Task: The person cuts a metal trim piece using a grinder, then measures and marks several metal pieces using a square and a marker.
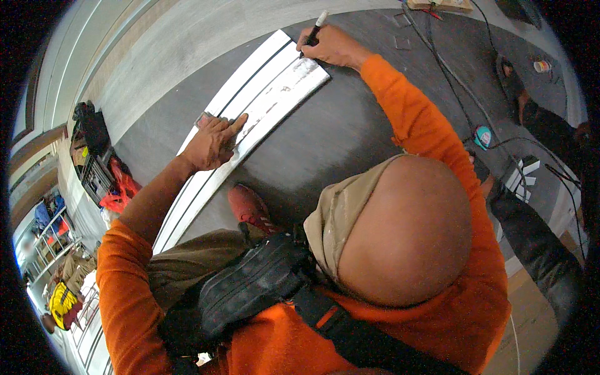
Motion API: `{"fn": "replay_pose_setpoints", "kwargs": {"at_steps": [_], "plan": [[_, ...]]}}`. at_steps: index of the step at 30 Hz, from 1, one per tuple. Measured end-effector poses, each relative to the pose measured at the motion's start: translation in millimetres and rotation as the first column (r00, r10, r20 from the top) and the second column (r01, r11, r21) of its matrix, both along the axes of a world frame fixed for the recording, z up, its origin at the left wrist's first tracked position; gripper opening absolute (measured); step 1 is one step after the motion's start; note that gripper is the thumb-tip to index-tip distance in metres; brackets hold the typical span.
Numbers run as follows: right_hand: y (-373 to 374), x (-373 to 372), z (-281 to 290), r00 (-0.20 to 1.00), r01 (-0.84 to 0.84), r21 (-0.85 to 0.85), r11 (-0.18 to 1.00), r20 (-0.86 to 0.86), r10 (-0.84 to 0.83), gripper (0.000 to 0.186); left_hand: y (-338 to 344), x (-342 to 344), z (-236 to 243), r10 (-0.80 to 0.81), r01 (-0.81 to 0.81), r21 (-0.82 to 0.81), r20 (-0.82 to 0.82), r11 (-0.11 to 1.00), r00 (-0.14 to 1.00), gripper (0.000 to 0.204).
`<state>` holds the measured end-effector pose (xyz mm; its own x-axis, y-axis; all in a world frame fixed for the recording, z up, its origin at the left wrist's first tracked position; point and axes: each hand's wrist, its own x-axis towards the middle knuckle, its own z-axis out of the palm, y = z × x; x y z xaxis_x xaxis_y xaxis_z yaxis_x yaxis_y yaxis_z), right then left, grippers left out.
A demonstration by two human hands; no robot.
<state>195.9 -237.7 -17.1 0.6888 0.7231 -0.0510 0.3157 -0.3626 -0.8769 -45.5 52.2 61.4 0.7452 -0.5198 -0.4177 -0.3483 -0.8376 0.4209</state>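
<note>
A long white panel (262,78) with dark grooves along its length lies slantwise on the grey floor. Near its far end, my right hand (334,47) is closed round a black marker with a white end (314,34). The marker's lower tip meets the panel close to the end edge. Farther down the panel, my left hand (215,142) rests across it, with one finger stretched toward the far end and the others near the left edge. A small metallic piece (203,119) shows by those fingertips; what it is I cannot tell. Greyish smears mark the panel's right strip.
Black cables (447,75) run over the floor on the right, beside a turquoise tape measure (482,137). Another person's dark-clothed legs (531,219) are at the right. White offcuts (530,172) lie near them. Bags and a red plastic bag (122,187) stand at the left wall.
</note>
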Motion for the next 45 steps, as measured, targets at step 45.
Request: {"fn": "replay_pose_setpoints", "kwargs": {"at_steps": [45], "plan": [[-19.1,-187.6,-23.4,0.372,0.753,0.117,0.648,-0.888,-0.271,0.021,-77.6,149.1,-54.6,0.895,-0.924,-0.270,-0.282,0.271,0.345,0.053]]}}
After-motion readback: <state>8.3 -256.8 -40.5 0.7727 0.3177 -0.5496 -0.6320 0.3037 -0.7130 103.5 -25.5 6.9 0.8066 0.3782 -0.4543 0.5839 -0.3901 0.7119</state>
